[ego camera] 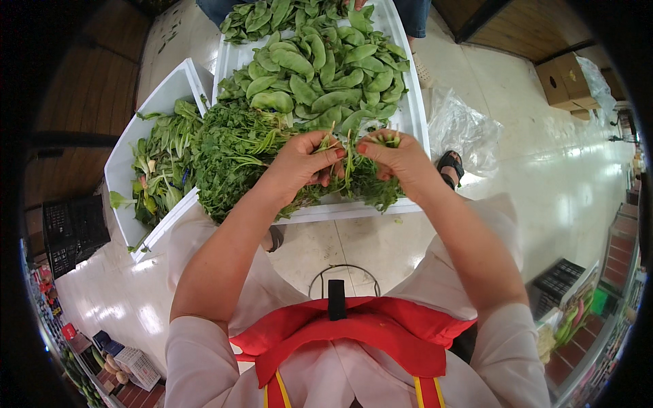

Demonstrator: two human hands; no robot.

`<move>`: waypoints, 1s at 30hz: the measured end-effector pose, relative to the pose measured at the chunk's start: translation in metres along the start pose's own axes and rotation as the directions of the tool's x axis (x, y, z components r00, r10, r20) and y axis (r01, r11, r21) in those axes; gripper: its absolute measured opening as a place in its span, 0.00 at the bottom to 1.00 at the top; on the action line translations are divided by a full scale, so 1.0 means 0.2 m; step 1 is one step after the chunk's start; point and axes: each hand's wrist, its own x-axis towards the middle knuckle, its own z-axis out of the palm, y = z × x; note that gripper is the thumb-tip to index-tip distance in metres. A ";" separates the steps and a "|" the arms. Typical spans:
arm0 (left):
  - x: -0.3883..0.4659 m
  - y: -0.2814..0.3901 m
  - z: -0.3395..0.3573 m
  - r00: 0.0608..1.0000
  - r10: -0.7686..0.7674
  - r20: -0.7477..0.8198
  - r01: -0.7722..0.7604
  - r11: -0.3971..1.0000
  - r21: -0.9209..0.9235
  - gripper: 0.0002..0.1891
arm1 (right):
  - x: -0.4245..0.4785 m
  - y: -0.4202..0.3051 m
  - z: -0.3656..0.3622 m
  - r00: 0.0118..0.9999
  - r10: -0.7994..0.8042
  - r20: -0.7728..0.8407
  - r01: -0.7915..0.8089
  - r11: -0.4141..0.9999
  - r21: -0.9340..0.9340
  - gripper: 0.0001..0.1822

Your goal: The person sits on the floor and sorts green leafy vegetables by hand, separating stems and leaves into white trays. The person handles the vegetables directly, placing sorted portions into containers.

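Between my hands, over the near edge of a white foam tray, are thin green herb stems. My left hand pinches some stems between thumb and fingers. A small bunch of leafy herbs hangs below my right hand, which grips its stems. The two hands are close but apart. A large heap of leafy herbs lies in the tray by my left forearm. Flat green bean pods are piled beyond my hands.
A white foam box with leafy greens stands left of the tray. Another person's hand shows at the tray's far end. Clear plastic film lies right of it, near a sandalled foot. A black crate stands at left.
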 end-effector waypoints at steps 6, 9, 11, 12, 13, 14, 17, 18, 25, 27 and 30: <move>0.02 0.00 0.03 1.000 0.023 -0.007 -0.022 0.993 0.115 0.07 | 0.02 0.06 0.05 0.990 -0.134 0.051 0.128 0.987 0.097 0.13; 0.02 0.00 0.03 0.999 0.052 0.006 -0.052 0.986 0.157 0.07 | 0.03 0.07 0.03 0.991 -0.123 0.060 0.118 0.990 0.074 0.12; 0.02 0.00 0.02 0.998 0.058 0.017 -0.060 0.987 0.151 0.06 | 0.04 0.07 0.01 0.993 -0.117 0.024 0.111 0.980 0.162 0.11; 0.01 0.00 0.02 0.998 0.057 0.021 -0.060 0.988 0.146 0.06 | 0.04 0.06 -0.01 0.994 -0.113 0.007 0.109 0.973 0.205 0.11; 0.01 0.01 0.02 0.998 0.056 0.025 -0.059 0.988 0.140 0.05 | 0.04 0.04 -0.04 0.992 -0.127 0.016 0.117 0.950 0.290 0.11; 0.00 0.01 0.02 0.999 0.046 -0.006 -0.045 0.994 0.100 0.05 | 0.05 0.00 -0.08 0.989 -0.144 0.022 0.126 0.921 0.368 0.10; 0.00 0.01 0.00 0.997 -0.010 -0.073 0.012 1.000 0.028 0.06 | 0.00 -0.12 -0.15 0.975 -0.209 0.075 0.149 0.864 0.481 0.09; 0.00 0.00 -0.02 0.996 -0.041 -0.082 0.044 0.998 0.038 0.06 | -0.03 -0.17 -0.15 0.968 -0.231 0.098 0.154 0.854 0.497 0.08; 0.04 -0.06 -0.02 0.993 -0.108 -0.052 0.114 0.986 0.125 0.08 | -0.05 -0.24 -0.33 0.863 -0.490 0.124 0.308 0.704 0.641 0.10; 0.03 -0.04 -0.01 0.993 -0.093 -0.067 0.100 0.988 0.116 0.09 | -0.05 -0.23 -0.33 0.868 -0.481 0.121 0.297 0.700 0.649 0.11; 0.02 -0.02 0.01 0.997 -0.033 -0.067 0.034 0.999 0.010 0.11 | -0.04 -0.23 -0.32 0.881 -0.460 0.110 0.304 0.729 0.614 0.11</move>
